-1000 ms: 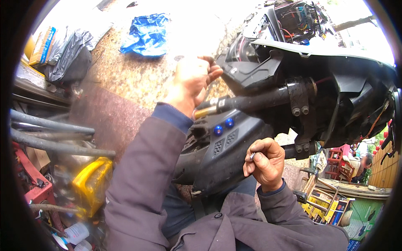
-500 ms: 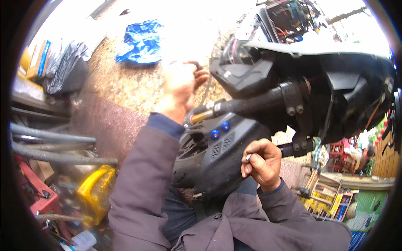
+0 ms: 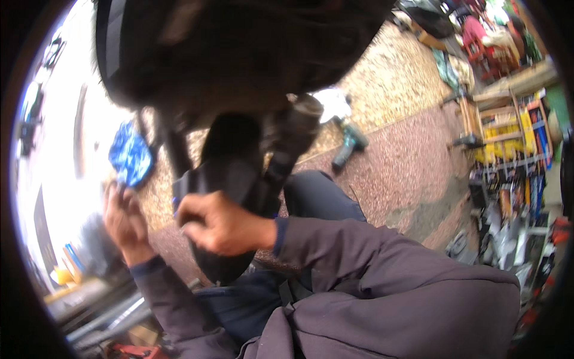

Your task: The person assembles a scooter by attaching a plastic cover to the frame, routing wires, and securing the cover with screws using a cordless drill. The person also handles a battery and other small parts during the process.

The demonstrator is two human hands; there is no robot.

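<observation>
Work at the front of a dark vehicle. The fender (image 3: 232,140), the thing nearest the hands, lies between two fork legs (image 3: 175,146). The right hand (image 3: 226,226) is over its near end, fingers curled together; whether they clamp anything, or touch the fender, cannot be told. The left hand (image 3: 127,227) is to the left, fingers bent and blurred; their grip cannot be told either. A blue bag (image 3: 130,154) lies far left, a drill (image 3: 350,146) far right. Good handling probably calls for a steadied right wrist, small finger movements and an unobstructed view of the fingertips.
</observation>
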